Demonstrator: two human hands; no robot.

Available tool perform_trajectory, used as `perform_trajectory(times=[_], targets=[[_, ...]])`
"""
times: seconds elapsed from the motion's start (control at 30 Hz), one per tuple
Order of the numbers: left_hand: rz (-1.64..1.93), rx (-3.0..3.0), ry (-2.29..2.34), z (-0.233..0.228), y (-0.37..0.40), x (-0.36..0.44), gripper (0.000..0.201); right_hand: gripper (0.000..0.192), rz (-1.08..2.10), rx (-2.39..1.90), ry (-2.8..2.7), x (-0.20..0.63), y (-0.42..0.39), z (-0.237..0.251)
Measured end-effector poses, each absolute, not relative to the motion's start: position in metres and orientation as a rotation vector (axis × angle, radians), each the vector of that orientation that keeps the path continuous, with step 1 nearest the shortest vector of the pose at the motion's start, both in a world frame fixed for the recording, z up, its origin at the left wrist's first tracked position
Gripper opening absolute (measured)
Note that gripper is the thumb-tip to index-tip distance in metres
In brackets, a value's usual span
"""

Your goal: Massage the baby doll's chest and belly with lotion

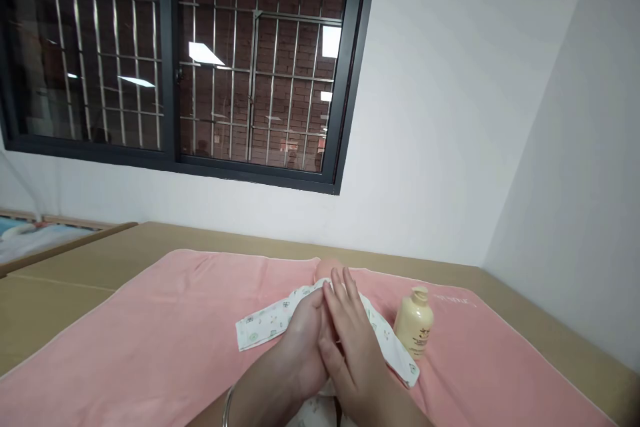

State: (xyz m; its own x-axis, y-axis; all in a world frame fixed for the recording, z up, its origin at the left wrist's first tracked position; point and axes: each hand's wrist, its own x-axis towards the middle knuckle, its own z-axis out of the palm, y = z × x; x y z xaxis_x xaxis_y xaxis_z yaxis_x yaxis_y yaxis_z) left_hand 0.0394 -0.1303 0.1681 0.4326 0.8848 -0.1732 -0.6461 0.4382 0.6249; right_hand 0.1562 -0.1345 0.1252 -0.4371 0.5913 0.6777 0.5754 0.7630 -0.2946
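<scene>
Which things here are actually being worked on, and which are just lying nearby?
In hand: left hand and right hand, pressed together over the doll and its printed white garment.
Lying about: cream bottle standing on the pink towel; barred window.

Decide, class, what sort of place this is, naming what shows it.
Probably an infant-care practice room: a pink towel spread over a tan table, a cream lotion bottle, and a doll in a white printed garment under both hands.

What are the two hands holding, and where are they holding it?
The left hand and right hand lie together over a doll in printed white clothing, about its middle. Whether either grip actually closes on it cannot be told.
</scene>
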Motion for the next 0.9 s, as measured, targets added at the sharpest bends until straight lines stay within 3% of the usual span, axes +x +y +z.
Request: perform_trajectory(times=[0.1, 0.3, 0.47, 0.57, 0.77, 0.9], targets=[[0.992, 0.504, 0.555, 0.162, -0.129, 0.045, 0.034, 0.066, -0.13, -0.833, -2.198, 0.15, -0.139, 0.115], [1.024, 0.649, 0.637, 0.154, -0.14, 0.051, 0.06, 0.068, -0.134, -0.71, -2.244, 0.149, -0.14, 0.121], [0.983, 0.647, 0.501, 0.17, -0.147, 0.045, 0.046, 0.063, -0.19, -0.813, -2.212, 0.16, -0.13, 0.137], [0.903, 0.592, 0.495, 0.177, -0.139, 0.033, 0.045, 0.07, -0.214, -0.838, -2.275, 0.154, -0.13, 0.128], [1.202, 0.799, 0.578, 0.152, -0.135, 0.039, 0.074, 0.081, -0.212, -0.698, -2.254, 0.131, -0.136, 0.1], [1.25, 0.854, 0.563, 0.147, -0.155, 0.062, 0.075, 0.077, -0.314, -0.606, -2.194, 0.145, -0.142, 0.119]])
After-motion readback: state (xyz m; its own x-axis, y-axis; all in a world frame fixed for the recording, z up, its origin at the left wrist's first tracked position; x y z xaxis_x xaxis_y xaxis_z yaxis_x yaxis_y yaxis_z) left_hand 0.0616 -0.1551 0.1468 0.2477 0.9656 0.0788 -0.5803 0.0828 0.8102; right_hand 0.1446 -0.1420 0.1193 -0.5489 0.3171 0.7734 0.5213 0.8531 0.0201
